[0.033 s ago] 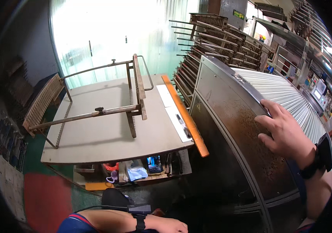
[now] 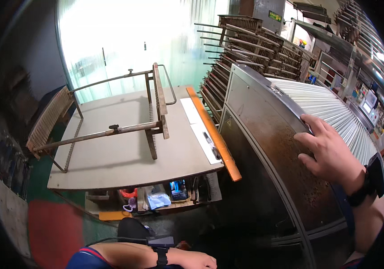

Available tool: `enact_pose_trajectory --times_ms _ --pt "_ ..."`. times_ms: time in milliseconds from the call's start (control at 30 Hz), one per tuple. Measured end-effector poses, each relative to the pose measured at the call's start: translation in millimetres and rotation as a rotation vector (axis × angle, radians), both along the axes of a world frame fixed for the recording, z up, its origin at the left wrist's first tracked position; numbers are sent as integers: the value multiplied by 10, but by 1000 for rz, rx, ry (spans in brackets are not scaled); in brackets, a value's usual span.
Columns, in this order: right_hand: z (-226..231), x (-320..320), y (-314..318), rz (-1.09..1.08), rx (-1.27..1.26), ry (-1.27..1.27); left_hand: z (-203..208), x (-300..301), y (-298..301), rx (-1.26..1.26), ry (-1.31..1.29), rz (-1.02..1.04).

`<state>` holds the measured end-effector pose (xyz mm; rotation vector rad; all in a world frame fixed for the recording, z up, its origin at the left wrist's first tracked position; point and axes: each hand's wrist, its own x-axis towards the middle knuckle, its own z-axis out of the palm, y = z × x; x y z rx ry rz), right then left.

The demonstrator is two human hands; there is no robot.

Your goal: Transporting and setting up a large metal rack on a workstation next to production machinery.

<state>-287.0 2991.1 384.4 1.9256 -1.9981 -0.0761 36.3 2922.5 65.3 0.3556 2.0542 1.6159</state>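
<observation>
My right hand (image 2: 331,148) rests against the top edge of a metal machine cabinet (image 2: 263,107) with a rust-stained side panel. Its fingers are apart and hold nothing, and the index fingertip lies on the edge. Low in the view, my left hand (image 2: 196,260) is partly cut off by the lower edge; its fingers are mostly hidden and nothing shows in it. Long pale rollers or rods (image 2: 326,101) run in a row across the cabinet's top, just beyond the right hand.
A pale table (image 2: 106,168) bears a metal rack frame (image 2: 136,130) with toothed bars, an orange strip (image 2: 219,141), white paper (image 2: 196,116) and a pen (image 2: 207,138). Under it, a shelf (image 2: 185,207) holds a phone (image 2: 178,190) and small items. Similar racks (image 2: 254,49) are stacked behind.
</observation>
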Motion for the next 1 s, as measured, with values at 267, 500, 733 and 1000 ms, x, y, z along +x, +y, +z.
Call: enact_pose_trajectory --times_ms 267,500,733,1000 --pt "24 -24 9 3 17 -1 -40 17 164 142 5 72" --pt "26 -116 101 22 -1 -17 560 255 -587 -198 456 134" --pt "-47 -83 -1 11 -7 45 1840 1041 -2113 -999 976 994" --pt "-50 -90 9 33 -3 45 1965 1211 -2558 -1289 834 1174"
